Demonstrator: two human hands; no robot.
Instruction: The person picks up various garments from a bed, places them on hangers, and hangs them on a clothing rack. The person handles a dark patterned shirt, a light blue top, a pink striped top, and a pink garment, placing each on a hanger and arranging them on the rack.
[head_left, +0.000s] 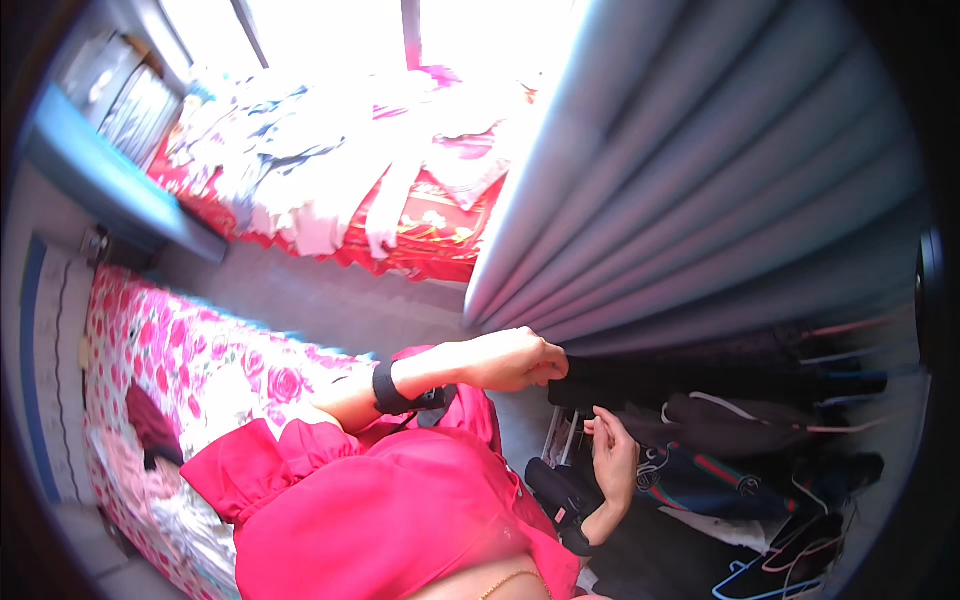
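Note:
My left hand (517, 360) reaches across from the left, its fingers curled on the near edge of a black garment (637, 382) on the hanging rack. Just below it, my right hand (616, 457) is raised beside the row of clothes, fingers loosely apart and nothing visible in them. A dark grey garment with a pale trim (731, 420) hangs beyond the right hand. Below that is a navy garment with green and red stripes (705, 476). Each wrist wears a black strap, the left one (388, 386) in clear view.
A grey curtain (675, 187) hangs at upper right. Bare hangers (757, 577) are at lower right. A floral-covered bed (217, 352) lies on the left. Clothes are heaped on a red-covered bed (442, 210) by the bright window. Grey floor (315, 292) runs between the beds.

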